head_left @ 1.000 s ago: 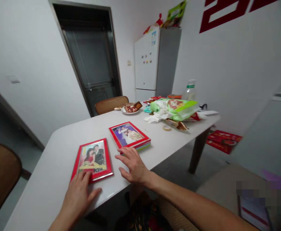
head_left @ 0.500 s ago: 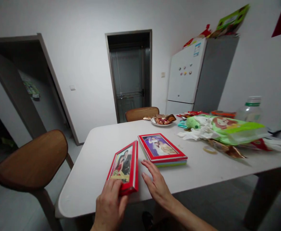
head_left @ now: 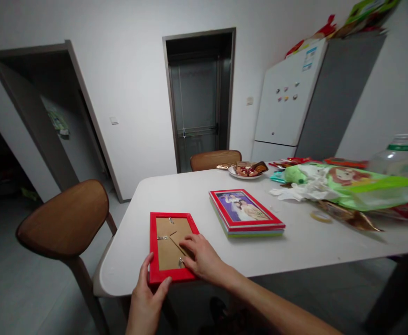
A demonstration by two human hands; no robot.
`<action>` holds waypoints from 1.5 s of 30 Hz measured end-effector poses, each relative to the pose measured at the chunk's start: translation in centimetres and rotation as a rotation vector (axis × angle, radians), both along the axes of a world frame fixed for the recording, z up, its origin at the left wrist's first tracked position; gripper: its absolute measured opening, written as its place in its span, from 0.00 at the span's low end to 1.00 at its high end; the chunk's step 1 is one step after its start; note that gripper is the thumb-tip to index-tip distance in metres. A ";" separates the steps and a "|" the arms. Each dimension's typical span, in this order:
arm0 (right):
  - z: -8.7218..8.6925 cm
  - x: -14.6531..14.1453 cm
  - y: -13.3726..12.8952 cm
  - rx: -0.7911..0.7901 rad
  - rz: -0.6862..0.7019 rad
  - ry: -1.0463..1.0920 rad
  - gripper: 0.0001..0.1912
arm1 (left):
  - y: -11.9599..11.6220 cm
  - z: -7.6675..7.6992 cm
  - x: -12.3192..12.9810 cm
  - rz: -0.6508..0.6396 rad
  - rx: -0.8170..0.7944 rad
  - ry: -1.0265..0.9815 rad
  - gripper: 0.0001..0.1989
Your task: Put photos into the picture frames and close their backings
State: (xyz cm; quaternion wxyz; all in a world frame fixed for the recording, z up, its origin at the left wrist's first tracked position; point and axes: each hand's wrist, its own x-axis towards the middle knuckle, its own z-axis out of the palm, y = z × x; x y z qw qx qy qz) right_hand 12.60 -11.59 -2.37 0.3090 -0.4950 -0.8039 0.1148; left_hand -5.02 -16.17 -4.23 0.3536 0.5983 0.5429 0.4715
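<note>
A red picture frame (head_left: 154, 274) lies face down near the table's front left edge, its brown backing board and metal clips showing. My left hand (head_left: 148, 288) is at the frame's lower left corner, thumb and fingers spread around it. Over the right side of the backing rests my right hand (head_left: 204, 258), fingers bent, with its fingertips near the lower clip; whether they hold anything is unclear. To the right, a stack of frames (head_left: 247, 211) has a red one on top, its wedding photo facing up.
The white table (head_left: 176, 193) also bears a plate of snacks (head_left: 247, 172), a green plastic bag (head_left: 371, 186), crumpled tissues, a tape roll (head_left: 321, 216) and a clear jar (head_left: 395, 156). Brown chairs stand at the left (head_left: 66, 218) and behind the table (head_left: 216, 159).
The separate red frame has been turned from photo side up to back side up. My right hand has moved onto its backing, and my left hand has spread at its corner. The view has shifted left.
</note>
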 end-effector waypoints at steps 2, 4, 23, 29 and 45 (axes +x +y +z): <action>-0.2 0.3 -0.1 0.008 0.013 -0.054 0.15 | -0.2 -0.5 -0.4 -0.021 -0.026 0.111 0.32; -0.3 0.5 -0.3 0.011 0.041 -0.105 0.13 | -0.4 -0.4 -0.8 -0.051 -0.061 0.209 0.33; 0.0 -1.0 -0.7 -0.018 0.277 -0.180 0.07 | 0.5 -0.4 -1.9 -0.292 0.200 0.697 0.23; 0.1 -2.4 0.8 -0.016 0.173 -0.101 0.12 | 0.1 -0.9 -1.6 -0.234 0.218 0.636 0.19; -1.3 -4.6 5.8 0.074 -0.261 -0.269 0.15 | 0.0 -0.9 -1.5 -0.214 0.189 0.626 0.26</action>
